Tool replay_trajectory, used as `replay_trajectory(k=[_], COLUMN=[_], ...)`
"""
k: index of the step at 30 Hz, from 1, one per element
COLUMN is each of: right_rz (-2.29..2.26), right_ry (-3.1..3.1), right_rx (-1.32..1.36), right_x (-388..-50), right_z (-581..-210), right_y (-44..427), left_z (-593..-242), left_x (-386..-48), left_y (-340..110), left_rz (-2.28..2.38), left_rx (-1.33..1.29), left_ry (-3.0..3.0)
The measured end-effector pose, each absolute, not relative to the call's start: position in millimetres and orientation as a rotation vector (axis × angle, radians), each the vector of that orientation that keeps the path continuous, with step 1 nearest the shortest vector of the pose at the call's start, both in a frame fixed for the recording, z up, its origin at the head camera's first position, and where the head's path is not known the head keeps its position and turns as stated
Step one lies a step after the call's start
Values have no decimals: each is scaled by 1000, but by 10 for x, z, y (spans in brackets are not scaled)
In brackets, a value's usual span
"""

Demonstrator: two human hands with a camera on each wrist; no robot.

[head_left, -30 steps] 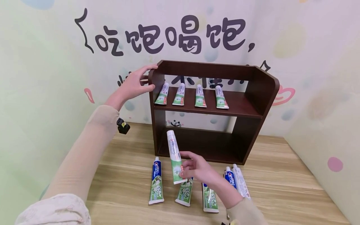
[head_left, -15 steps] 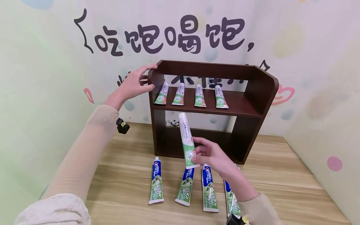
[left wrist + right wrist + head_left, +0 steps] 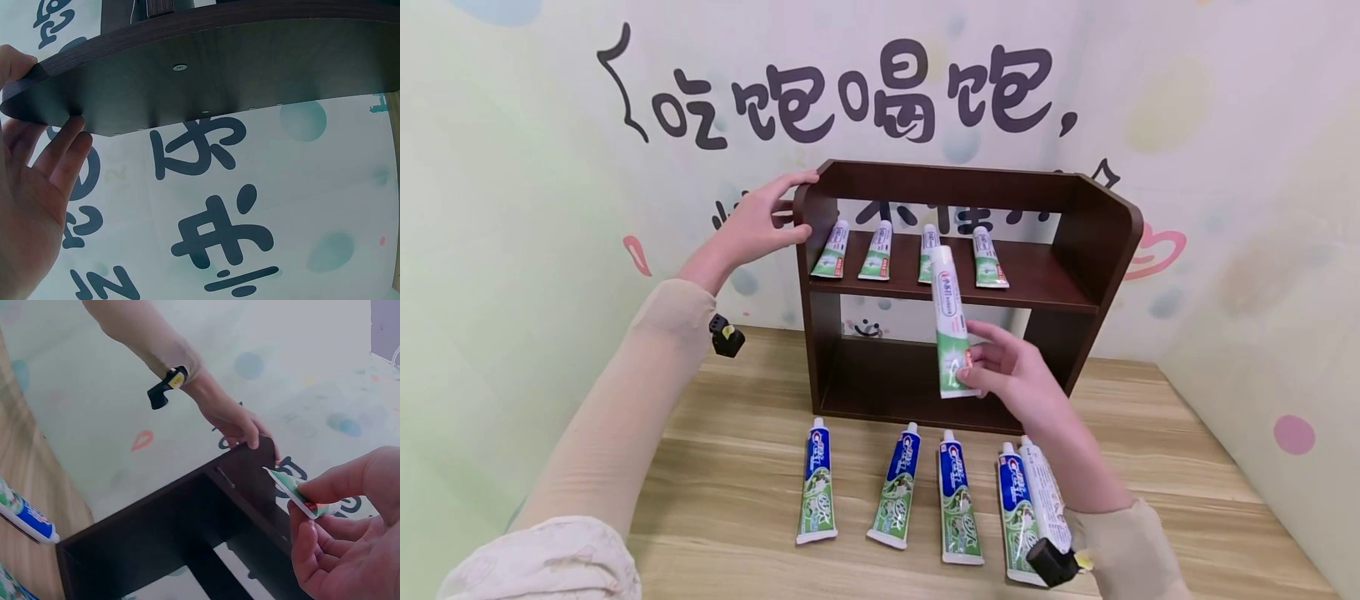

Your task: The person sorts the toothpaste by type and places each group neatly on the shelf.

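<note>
My right hand [image 3: 1018,375] pinches the lower end of a white-and-green toothpaste tube [image 3: 951,312], cap up, in front of the dark brown wooden shelf [image 3: 955,181]. In the right wrist view the thumb [image 3: 334,484] lies on the tube's green end, with fingers behind it. My left hand [image 3: 760,223] grips the upper left corner of the shelf's side panel [image 3: 250,69]. Several matching white-and-green tubes [image 3: 875,254] lie in a row on the upper board, caps toward the back. The held tube partly hides one of them.
Several blue-and-green toothpaste tubes [image 3: 889,492] lie in a row on the wooden table [image 3: 722,500] before the shelf. At the right end a white tube [image 3: 1045,492] lies against one of them. A patterned wall [image 3: 550,250] stands behind and beside.
My right hand has carried the white-and-green toothpaste tube up and to the right, from low before the shelf to the height of the upper board. My left hand has stayed on the shelf.
</note>
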State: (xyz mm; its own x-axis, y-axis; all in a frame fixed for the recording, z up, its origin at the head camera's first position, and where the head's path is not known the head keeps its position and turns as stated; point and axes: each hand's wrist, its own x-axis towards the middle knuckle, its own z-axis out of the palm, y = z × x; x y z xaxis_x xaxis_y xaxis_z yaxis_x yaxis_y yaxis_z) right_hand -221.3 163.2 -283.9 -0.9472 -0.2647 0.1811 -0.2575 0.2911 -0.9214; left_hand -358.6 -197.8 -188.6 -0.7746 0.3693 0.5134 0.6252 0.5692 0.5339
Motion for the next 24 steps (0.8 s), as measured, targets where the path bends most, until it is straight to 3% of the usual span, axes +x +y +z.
replay_trajectory(k=[24], right_rz=[-1879], right_ry=[2825], right_rx=[-302], right_x=[-2392], right_z=[-2501], right_y=[1994], left_z=[-1897], left_x=[-3613], left_y=[-1999], left_rz=[-982], left_rx=[-794], left_ry=[-2479])
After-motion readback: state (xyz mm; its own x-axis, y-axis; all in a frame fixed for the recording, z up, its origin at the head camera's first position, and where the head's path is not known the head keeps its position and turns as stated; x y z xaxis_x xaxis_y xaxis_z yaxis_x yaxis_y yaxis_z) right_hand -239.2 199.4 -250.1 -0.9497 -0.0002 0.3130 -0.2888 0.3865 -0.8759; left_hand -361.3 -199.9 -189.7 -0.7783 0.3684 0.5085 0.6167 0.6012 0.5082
